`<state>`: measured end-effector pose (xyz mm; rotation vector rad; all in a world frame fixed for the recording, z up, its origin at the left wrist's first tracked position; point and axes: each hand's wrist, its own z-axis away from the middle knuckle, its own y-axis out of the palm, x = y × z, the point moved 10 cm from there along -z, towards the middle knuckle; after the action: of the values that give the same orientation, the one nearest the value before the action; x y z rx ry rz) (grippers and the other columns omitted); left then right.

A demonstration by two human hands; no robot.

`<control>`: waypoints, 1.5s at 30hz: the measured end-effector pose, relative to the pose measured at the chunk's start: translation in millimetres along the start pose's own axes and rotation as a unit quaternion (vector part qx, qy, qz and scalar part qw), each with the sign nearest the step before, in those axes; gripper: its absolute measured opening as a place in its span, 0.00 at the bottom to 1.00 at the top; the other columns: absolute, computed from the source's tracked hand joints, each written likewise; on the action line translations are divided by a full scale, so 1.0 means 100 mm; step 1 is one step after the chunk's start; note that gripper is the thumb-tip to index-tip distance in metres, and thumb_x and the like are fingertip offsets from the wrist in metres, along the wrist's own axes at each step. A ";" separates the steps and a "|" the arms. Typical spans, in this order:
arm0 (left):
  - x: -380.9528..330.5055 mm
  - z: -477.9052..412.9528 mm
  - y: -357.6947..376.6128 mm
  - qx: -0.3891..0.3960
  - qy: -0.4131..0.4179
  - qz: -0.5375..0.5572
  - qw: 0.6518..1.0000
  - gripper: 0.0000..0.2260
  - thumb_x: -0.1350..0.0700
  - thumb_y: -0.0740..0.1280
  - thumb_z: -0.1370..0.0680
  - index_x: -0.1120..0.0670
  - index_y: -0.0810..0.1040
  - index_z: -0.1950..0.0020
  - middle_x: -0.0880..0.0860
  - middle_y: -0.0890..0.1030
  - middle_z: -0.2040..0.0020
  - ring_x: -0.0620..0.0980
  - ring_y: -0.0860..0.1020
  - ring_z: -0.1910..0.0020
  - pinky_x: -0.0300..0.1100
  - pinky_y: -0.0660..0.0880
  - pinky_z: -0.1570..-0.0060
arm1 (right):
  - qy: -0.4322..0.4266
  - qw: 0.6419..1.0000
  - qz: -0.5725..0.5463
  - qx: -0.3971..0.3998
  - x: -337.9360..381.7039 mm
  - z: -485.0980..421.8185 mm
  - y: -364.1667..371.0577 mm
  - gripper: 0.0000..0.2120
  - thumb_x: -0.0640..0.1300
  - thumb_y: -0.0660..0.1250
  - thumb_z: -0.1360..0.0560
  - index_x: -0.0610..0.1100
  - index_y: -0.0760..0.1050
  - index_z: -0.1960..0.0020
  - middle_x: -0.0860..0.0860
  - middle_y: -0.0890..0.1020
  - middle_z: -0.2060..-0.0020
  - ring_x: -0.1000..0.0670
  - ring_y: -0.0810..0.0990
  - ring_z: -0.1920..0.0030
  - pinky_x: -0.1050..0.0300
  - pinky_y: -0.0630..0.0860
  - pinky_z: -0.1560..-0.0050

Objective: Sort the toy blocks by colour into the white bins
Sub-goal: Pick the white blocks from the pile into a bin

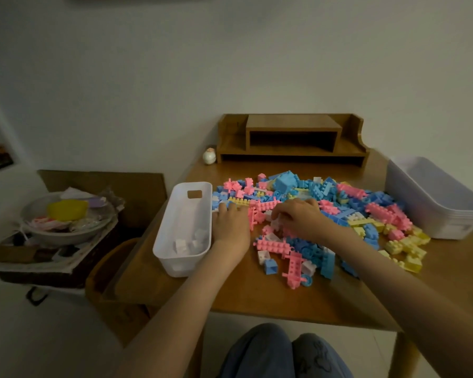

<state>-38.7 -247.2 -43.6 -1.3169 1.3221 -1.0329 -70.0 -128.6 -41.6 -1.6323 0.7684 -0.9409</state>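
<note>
On the wooden tabletop [257,296]: mixed block pile [339,203] spread centrally; white bin [434,197] at right, second bin [185,227] at left, white blocks [189,242] contained. Left hand [231,227] laid flat, grip wide. Right hand [301,218], grip narrowed on small white block [275,223].

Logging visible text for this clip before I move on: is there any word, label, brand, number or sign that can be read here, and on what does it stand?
No text can be read in this view.
Right bin: a faint patch on its near wall, maybe a label, too blurred to read.
Toy blocks, left bin, wooden shelf: no print visible.
Clutter beside the table: too dark and small to tell.
</note>
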 end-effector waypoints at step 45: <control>1.06 0.38 -0.60 0.048 -0.080 -0.081 0.992 0.05 0.55 0.62 0.20 0.54 0.75 0.47 0.51 0.71 0.58 0.49 0.70 0.56 0.42 0.66 0.53 | -0.101 0.955 -0.276 -0.031 1.41 -0.20 -0.27 0.05 0.41 0.60 0.22 0.47 0.67 0.47 0.53 0.74 0.53 0.54 0.75 0.55 0.63 0.75 0.55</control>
<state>14.8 -353.7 1.9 -1.4199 1.0464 -1.0637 -18.5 -251.1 15.2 -2.0112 0.1963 -1.1163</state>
